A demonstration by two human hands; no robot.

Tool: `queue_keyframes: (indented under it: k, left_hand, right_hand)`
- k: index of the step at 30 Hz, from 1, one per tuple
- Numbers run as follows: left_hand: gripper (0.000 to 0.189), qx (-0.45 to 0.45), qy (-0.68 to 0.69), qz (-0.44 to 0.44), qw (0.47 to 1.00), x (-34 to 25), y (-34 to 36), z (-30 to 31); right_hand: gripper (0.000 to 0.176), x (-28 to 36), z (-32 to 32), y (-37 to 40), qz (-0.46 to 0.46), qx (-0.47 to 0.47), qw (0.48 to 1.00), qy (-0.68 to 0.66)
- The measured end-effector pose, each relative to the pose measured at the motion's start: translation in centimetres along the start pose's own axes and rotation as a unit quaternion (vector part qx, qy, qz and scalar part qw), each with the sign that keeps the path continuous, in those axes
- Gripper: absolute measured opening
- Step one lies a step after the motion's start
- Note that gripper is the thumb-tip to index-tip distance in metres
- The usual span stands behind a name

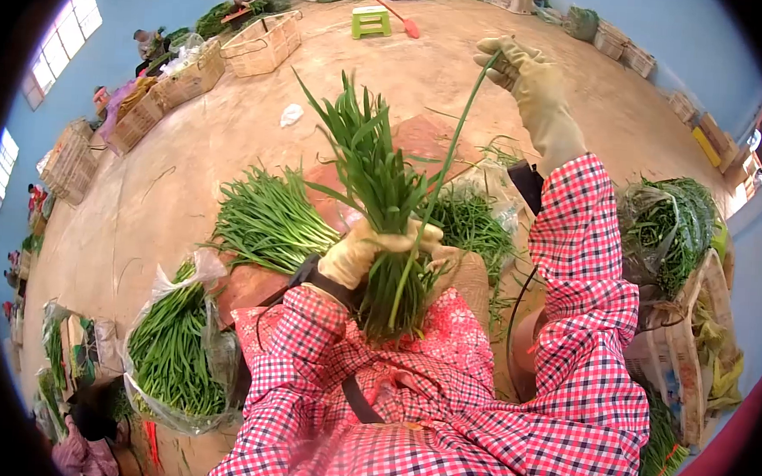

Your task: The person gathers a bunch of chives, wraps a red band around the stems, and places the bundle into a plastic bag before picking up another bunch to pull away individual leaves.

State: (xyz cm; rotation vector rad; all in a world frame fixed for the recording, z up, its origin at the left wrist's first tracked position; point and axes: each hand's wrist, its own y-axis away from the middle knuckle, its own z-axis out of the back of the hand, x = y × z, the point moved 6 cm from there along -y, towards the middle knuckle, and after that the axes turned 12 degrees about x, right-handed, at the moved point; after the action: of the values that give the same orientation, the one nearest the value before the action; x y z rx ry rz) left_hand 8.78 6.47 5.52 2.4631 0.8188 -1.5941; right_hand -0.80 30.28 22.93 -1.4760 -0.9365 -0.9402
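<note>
My left hand (352,255), in a pale rubber glove, is wrapped round a bunch of garlic chives (382,182) in front of my lap. Leaf tips fan out above the fist, and the other ends hang below it. Stretched far forward and up to the right, my gloved right hand (519,66) pinches the end of one long green blade (460,132). That blade runs down across the bunch, past the left fingers. Just beyond the left hand lies a loose pile of chives (270,217); another heap of greens (472,217) is to its right.
A plastic bag of chives (181,348) stands at my left, and a bagged bundle of greens (670,223) at my right. Farther off are a green stool (372,22), a red-headed long-handled tool (411,28) and woven crates (262,44). Other people sit along the left wall.
</note>
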Motion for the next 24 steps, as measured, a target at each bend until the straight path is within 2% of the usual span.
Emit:
queue_keyframes:
  k: [2,3,4,5,7,8,11,14,15,18,20,21,22,24]
  left_hand:
    - [0.055,0.040,-0.108,0.010,0.993,2.6,0.3,2.4]
    - [0.057,0.039,-0.023,0.004,0.999,4.0,0.7,3.9]
    - [0.054,0.019,-0.033,0.002,0.999,5.0,1.2,5.0]
    - [0.050,-0.012,-0.064,0.003,0.998,4.6,1.8,5.1]
    - [0.044,-0.069,-0.072,0.006,0.995,3.4,2.9,4.0]
    - [0.040,-0.087,0.030,-0.013,0.996,1.3,3.0,0.9]
    - [0.031,-0.110,-0.051,-0.043,0.992,-0.1,2.7,0.4]
    - [0.027,-0.122,-0.098,-0.028,0.987,0.0,3.0,0.7]
    - [0.025,-0.142,-0.020,-0.013,0.990,0.6,3.2,0.9]
    - [0.027,-0.128,-0.046,0.004,0.991,1.5,2.8,2.1]
    - [0.027,-0.182,-0.025,-0.006,0.983,1.4,3.4,1.8]
    - [0.033,-0.151,-0.076,-0.039,0.985,0.9,3.3,1.7]
    - [0.041,-0.153,-0.133,-0.035,0.979,1.2,3.7,2.1]
    - [0.045,-0.132,0.005,-0.063,0.989,2.8,3.8,3.0]
  right_hand:
    - [0.023,-1.1,-0.1,-0.9,-0.005,0.003,1.000,0.010]
    - [0.025,-1.7,0.1,-1.5,-0.007,0.007,1.000,0.023]
    - [0.028,-2.9,0.7,-2.3,-0.016,0.011,0.999,0.033]
    - [0.029,-3.8,1.6,-3.4,0.004,0.073,0.997,0.014]
    - [0.028,-6.2,3.0,-4.5,-0.017,0.059,0.998,0.007]
    - [0.028,-6.6,3.2,-4.8,-0.025,0.050,0.998,0.002]
    - [0.026,-7.2,3.4,-5.7,-0.031,0.034,0.999,-0.011]
    - [0.025,-7.2,3.6,-5.8,-0.026,0.025,0.999,-0.020]
    - [0.024,-7.4,3.7,-5.8,-0.026,0.022,0.999,-0.023]
    - [0.021,-6.5,3.4,-4.3,-0.018,0.016,1.000,-0.018]
    - [0.020,-6.3,4.1,-4.1,0.000,0.038,0.999,-0.037]
    - [0.021,-6.6,4.6,-4.1,-0.001,0.036,0.999,-0.037]
    - [0.023,-7.8,5.2,-3.9,-0.003,0.033,0.999,-0.037]
    - [0.025,-10.0,7.2,-3.5,-0.003,0.021,0.999,-0.032]
